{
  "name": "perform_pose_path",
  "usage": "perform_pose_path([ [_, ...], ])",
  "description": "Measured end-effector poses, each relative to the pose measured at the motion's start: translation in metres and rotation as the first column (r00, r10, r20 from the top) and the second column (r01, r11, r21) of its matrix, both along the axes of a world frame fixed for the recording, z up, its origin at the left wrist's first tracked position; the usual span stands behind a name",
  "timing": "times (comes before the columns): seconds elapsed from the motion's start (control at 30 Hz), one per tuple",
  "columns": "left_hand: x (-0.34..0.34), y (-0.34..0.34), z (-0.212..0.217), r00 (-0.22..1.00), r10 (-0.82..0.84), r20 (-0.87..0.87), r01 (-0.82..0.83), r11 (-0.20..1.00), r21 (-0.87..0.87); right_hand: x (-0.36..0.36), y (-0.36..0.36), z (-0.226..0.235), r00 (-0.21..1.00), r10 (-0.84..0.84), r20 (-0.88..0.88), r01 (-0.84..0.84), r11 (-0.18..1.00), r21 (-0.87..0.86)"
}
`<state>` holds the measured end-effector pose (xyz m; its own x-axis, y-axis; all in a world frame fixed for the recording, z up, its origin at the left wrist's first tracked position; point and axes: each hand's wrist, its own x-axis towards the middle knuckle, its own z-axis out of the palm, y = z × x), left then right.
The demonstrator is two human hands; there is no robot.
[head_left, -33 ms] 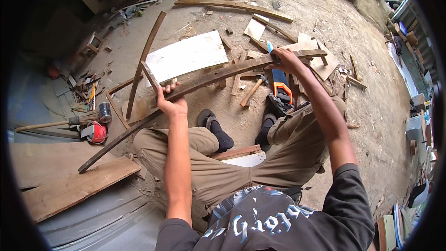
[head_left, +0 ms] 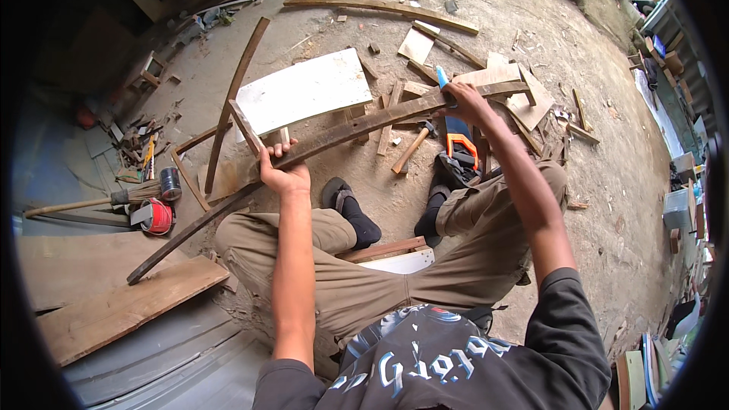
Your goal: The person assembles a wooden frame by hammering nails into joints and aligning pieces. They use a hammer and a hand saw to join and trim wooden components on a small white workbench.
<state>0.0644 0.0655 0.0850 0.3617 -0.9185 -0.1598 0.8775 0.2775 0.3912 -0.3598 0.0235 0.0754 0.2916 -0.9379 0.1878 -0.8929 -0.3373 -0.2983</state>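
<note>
I have both hands on the long, dark, curved wooden strip (head_left: 364, 125), which runs slantwise across my lap from the ground at lower left up past my right hand. My left hand (head_left: 282, 175) is closed around its middle, thumb over the top edge; my right hand (head_left: 465, 100) is clamped on it near the far end, with a small blue-tipped marker (head_left: 442, 77) sticking up between the fingers. I judge the strip could spring or twist if either grip slackens, since it is thin and bowed, and its rough edge could splinter into my palm. The blue tip might also skid off the narrow face. Just beneath the strip lie a wooden-handled hammer (head_left: 411, 149) and a handsaw with an orange and black handle (head_left: 461, 146), near my socked feet, easy to knock. A pale flat board (head_left: 304, 93) lies behind it, and offcuts litter the dirt floor (head_left: 607, 182). A red tape roll (head_left: 156, 216) sits well apart on my left
</note>
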Motion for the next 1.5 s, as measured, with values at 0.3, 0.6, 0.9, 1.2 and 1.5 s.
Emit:
perform_pose_path([
  [0.3,0.028,0.030,-0.081,0.971,0.221,0.096,-0.232,0.963,0.140,0.097,0.064,-0.172,0.832,-0.430,0.351,0.520,0.825,-0.221],
  [0.6,0.023,0.012,-0.075,0.971,0.195,0.139,-0.214,0.967,0.137,0.131,0.015,-0.265,0.400,-0.899,0.180,0.617,0.409,0.672],
  [0.9,0.028,0.006,-0.053,0.965,0.239,0.105,-0.249,0.964,0.096,0.100,0.028,-0.243,0.393,-0.915,0.089,0.564,0.317,0.763],
  [1.2,0.070,0.024,0.012,0.946,0.263,0.187,-0.256,0.965,-0.064,0.054,0.091,-0.180,0.381,-0.906,0.183,0.468,0.359,0.808],
  [1.5,0.112,0.032,0.002,0.937,0.282,0.206,-0.257,0.956,-0.139,0.054,0.108,-0.215,0.116,-0.929,0.353,0.313,0.371,0.874],
])
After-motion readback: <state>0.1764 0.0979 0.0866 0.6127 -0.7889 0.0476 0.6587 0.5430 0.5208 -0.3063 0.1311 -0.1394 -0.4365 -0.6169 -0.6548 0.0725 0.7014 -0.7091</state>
